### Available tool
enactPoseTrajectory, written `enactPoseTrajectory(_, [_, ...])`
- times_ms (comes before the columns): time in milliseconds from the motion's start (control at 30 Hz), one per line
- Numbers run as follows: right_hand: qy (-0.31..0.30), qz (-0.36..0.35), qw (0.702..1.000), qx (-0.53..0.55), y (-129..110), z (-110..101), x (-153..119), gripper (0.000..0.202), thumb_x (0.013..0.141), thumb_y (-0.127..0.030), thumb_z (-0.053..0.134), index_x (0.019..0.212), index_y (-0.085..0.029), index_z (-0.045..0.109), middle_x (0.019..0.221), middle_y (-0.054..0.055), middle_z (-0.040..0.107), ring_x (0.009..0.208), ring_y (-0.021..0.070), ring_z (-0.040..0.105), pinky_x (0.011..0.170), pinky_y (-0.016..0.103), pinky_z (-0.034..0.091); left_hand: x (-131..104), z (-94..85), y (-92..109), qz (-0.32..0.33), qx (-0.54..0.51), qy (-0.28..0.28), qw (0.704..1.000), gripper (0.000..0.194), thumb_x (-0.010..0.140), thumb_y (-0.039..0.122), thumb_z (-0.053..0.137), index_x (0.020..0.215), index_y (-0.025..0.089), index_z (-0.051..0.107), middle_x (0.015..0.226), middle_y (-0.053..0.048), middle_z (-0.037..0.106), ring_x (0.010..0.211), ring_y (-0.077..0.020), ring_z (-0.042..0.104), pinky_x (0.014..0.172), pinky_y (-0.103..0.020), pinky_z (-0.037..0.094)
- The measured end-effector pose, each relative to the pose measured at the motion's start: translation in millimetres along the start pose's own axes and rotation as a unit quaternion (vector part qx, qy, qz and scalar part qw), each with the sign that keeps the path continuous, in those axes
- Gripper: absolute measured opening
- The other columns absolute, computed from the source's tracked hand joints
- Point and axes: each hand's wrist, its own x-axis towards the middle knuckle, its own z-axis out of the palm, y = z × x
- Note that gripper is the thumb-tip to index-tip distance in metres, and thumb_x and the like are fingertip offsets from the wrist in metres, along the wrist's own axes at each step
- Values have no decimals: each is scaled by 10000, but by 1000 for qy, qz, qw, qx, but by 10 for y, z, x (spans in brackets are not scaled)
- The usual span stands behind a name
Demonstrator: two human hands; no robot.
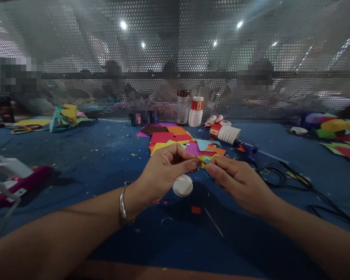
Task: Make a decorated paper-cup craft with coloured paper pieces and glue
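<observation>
Both of my hands meet over the middle of the blue table, pinching a small yellowish paper piece [202,160] between them. Thumb and index finger of my left hand [170,167] close on its left end; a silver bracelet circles that wrist. My right hand [236,177] grips the other end with thumb and fingertips. The fingers cover much of the piece, so its full shape is hidden. Just below my left fingertips lies a round white paper disc or cup base [182,185]. A small orange-red paper square [196,210] rests nearer to me.
Coloured paper sheets [163,138] pile up beyond my hands. Behind stand a clear bottle [182,109] and stacked paper cups [195,112]; another cup stack [226,133] lies sideways. A blue glue gun [247,151] and black cable [280,182] occupy the right, a purple power strip [20,184] the left.
</observation>
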Motion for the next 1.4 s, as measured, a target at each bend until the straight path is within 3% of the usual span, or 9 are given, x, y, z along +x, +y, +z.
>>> enactPoseTrajectory(633, [0,0,1000,-13,-6,0,0,420,980,-461,415,633,-224,401,578,-49,391,530,111,368,508,266,301,-2,-9,9,-28,-13,-7,999,248,669,149,836,741,137,599,701,1,696,654,-92,629,648,-212,472])
enactPoseTrajectory(867, [-2,8,1000,-26,0,7,9,461,981,-532,387,636,-226,396,584,-37,410,542,121,387,515,272,303,12,-13,-11,-13,-3,-6,1000,269,655,177,856,730,140,600,699,1,689,653,-93,622,657,-224,478])
enactPoseTrajectory(1100, [-1,27,1000,3,11,-1,14,453,970,-558,405,662,-227,420,579,-48,388,516,112,368,493,265,289,46,-47,11,49,32,25,998,214,681,180,833,732,144,629,693,5,693,668,-96,631,689,-232,496])
enactPoseTrajectory(1400, [1,9,1000,4,-14,23,19,450,980,-535,410,653,-227,417,569,-47,407,527,115,385,498,264,298,24,4,-20,26,39,30,998,259,653,207,850,743,137,617,721,-15,713,693,-112,654,681,-231,500])
